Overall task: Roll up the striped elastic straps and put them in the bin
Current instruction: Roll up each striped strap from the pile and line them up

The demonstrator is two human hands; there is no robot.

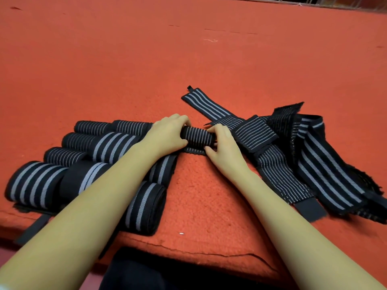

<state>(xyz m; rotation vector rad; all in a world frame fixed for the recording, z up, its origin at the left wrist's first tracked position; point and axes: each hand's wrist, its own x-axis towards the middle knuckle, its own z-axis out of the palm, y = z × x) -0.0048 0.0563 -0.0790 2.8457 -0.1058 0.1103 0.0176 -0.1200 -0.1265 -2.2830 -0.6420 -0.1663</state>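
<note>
A: Hands?

B: 2, both bare. Left hand [165, 137] curled over the left end of a half-wound roll [198, 136] of black elastic strap with thin grey stripes. Right hand [222, 143] grips its right end, fingers bent against it.

A: Where does it sit?

B: Mid-frame on the red-orange felt surface [188, 59], lying crosswise between the 2 hands. A short unwound tail lies flat just below it, on the person's side.

A: Done ones?

B: Finished rolls [35, 183] cluster left of the hands, packed touching. At least 8 countable; the left forearm crosses the pile and hides part. Mixed: some thin-striped, some with broad grey bands.

A: Unrolled?

B: Loose straps [282, 174] heaped right of the hands, overlapping. At least 4; the tangle blocks an exact count. 1 broad-banded strap [205, 105] runs flat out of the heap toward the far side, small black tab at its end. 1 edge on the far right looks frayed.
</note>
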